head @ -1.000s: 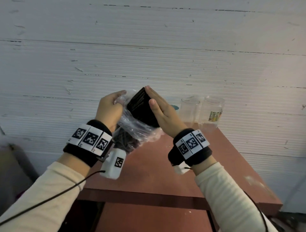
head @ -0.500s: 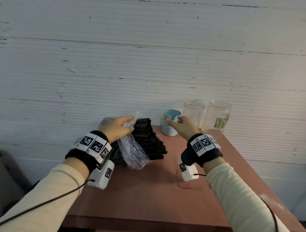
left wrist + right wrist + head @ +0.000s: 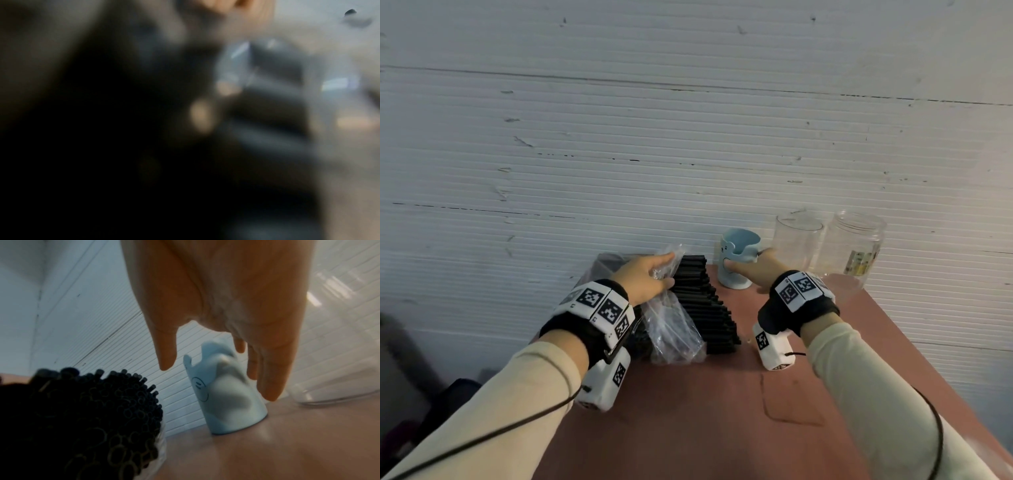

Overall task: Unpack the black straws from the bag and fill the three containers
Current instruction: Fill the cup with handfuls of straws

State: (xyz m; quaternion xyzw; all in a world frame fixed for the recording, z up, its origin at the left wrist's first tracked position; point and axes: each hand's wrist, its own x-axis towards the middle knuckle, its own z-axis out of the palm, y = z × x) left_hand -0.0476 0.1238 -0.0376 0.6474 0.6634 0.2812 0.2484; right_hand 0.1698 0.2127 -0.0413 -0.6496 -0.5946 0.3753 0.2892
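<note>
A pile of black straws (image 3: 703,308) lies on the red-brown table (image 3: 722,428), half out of a clear plastic bag (image 3: 671,335). My left hand (image 3: 666,270) pinches the bag's crinkled top edge beside the straws. My right hand (image 3: 744,262) spans the small blue cup (image 3: 736,274), thumb in front and fingers behind. In the right wrist view the fingers (image 3: 267,386) are straight beside the blue cup (image 3: 226,402), with the thumb a little apart from it. The straw ends (image 3: 92,418) show at lower left. The left wrist view is blurred and dark.
A clear plastic cup (image 3: 796,240) and a clear jar (image 3: 854,246) with a label stand right of the blue cup, against the white ribbed wall (image 3: 688,154). The table's right edge runs close by the jar. Bare tabletop lies near me.
The bag of straws has come down from mid-air onto the table. My right hand let go of the straws and moved right to the blue cup.
</note>
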